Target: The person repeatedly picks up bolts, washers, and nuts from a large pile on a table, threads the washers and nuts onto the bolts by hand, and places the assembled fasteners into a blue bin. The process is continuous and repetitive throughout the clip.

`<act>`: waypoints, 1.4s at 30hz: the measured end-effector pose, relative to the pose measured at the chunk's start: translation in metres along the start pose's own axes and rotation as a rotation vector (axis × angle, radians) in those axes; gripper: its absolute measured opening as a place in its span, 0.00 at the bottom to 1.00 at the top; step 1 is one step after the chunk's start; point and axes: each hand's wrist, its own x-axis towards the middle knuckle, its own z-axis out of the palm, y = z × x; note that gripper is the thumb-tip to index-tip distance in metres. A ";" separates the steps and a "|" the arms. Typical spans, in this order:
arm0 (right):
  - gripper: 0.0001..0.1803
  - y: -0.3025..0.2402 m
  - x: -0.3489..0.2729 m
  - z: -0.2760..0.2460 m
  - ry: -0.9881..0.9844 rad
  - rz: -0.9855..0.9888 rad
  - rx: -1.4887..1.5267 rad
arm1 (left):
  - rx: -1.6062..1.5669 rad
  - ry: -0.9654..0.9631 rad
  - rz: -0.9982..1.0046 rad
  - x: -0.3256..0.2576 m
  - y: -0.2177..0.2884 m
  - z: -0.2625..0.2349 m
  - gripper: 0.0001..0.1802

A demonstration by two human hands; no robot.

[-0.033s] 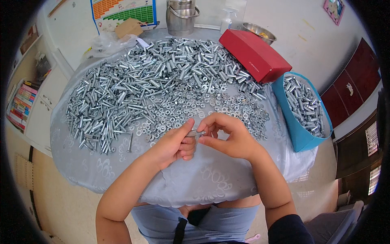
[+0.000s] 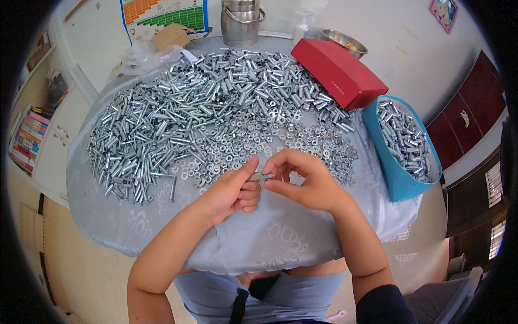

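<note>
1. Grips a silvery metal fastener (image 2: 259, 176) in the left hand (image 2: 233, 191), between thumb and curled fingers, jutting rightward.
2. Curves fingertips of the right hand (image 2: 313, 186) narrowly about the free end (whether touching, cannot tell).

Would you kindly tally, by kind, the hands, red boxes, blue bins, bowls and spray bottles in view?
Hands: 2, the left hand and right hand
Red box: 1
Blue bin: 1
Bowl: 1
Spray bottle: 1
Total: 6
</note>
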 end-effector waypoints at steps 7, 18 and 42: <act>0.13 -0.010 0.001 -0.004 -0.056 0.073 -0.001 | 0.025 0.069 0.010 -0.002 0.001 0.003 0.28; 0.08 0.006 -0.013 -0.059 -0.084 0.317 -0.713 | 0.086 0.073 0.018 -0.002 0.003 0.005 0.30; 0.06 -0.004 0.002 -0.012 0.041 0.174 0.106 | 0.115 0.163 0.096 0.001 -0.003 0.003 0.28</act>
